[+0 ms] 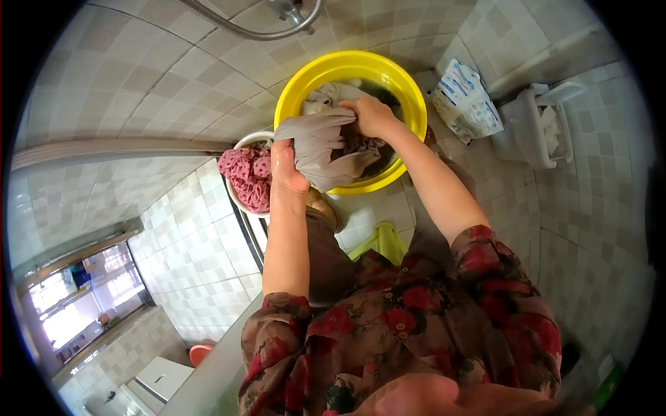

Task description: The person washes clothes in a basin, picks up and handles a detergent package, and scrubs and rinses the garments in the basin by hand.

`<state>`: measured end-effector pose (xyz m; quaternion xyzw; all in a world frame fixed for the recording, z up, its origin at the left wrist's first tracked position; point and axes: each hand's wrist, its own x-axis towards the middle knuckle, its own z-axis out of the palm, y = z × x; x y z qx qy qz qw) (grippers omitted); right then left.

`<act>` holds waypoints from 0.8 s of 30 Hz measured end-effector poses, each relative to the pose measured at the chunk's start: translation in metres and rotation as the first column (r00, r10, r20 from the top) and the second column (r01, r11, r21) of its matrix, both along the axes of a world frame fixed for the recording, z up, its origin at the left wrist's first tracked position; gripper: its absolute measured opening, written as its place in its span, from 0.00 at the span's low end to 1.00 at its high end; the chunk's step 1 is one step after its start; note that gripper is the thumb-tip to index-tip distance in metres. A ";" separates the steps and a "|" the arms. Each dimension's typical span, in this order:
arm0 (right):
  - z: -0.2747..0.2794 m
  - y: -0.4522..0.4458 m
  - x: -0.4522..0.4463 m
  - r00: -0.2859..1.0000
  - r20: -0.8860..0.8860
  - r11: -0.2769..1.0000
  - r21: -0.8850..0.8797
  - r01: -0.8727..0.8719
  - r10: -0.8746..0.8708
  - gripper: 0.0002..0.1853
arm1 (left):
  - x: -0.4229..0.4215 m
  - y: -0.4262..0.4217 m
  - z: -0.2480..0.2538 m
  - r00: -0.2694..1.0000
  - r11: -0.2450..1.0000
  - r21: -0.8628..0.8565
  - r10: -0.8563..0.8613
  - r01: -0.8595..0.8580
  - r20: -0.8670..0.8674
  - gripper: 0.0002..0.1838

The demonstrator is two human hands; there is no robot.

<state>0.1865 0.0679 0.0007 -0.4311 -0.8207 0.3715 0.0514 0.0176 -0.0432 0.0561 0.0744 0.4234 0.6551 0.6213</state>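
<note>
A wet grey cloth (320, 147) is stretched between my two hands over a round yellow basin (296, 90). My left hand (286, 166) is at the basin's left rim, its fingers mostly hidden under the cloth. On the right, my right hand (369, 116) grips a bunched part of the cloth above the basin. Inside the basin lie a pale cloth (333, 93) and dark cloth in water (378, 156). Left of my left hand, pink patterned cloth (248, 177) fills a white basin (244, 141).
A white and blue bag (466, 100) stands right of the yellow basin, beside a white bin (520, 128). A metal hose (239, 29) hangs on the wall above. Something light green (388, 243) is between my legs. A red basin (200, 354) is at the lower left.
</note>
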 end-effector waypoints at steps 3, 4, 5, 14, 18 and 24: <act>-0.046 0.014 -0.010 0.948 -0.296 0.965 -0.258 0.038 -0.116 0.20 | -0.007 0.001 -0.001 0.979 0.997 0.037 -0.067 0.061 0.193 0.19; -0.055 0.016 -0.012 0.861 -0.433 0.863 -0.505 0.015 -0.268 0.20 | -0.013 0.002 0.000 0.983 0.995 0.053 -0.095 0.087 0.158 0.20; -0.023 0.006 -0.010 0.802 -0.459 0.812 -0.580 0.055 -0.382 0.19 | -0.018 0.002 0.000 0.985 0.991 0.071 -0.120 0.112 0.122 0.20; 0.045 -0.021 -0.001 0.300 -0.565 0.501 -0.823 -0.267 -0.769 0.17 | -0.003 0.004 -0.026 0.372 0.877 -0.169 -0.356 0.450 -0.857 0.35; 0.036 -0.008 0.004 0.287 -0.564 0.490 -0.821 -0.292 -0.774 0.15 | -0.010 0.005 -0.050 0.539 0.841 -0.301 -0.524 0.450 -0.659 0.35; 0.019 0.018 0.007 0.379 -0.511 0.563 -0.826 0.032 -0.771 0.18 | -0.003 -0.009 -0.016 0.730 0.935 -0.285 -0.343 0.209 -0.591 0.27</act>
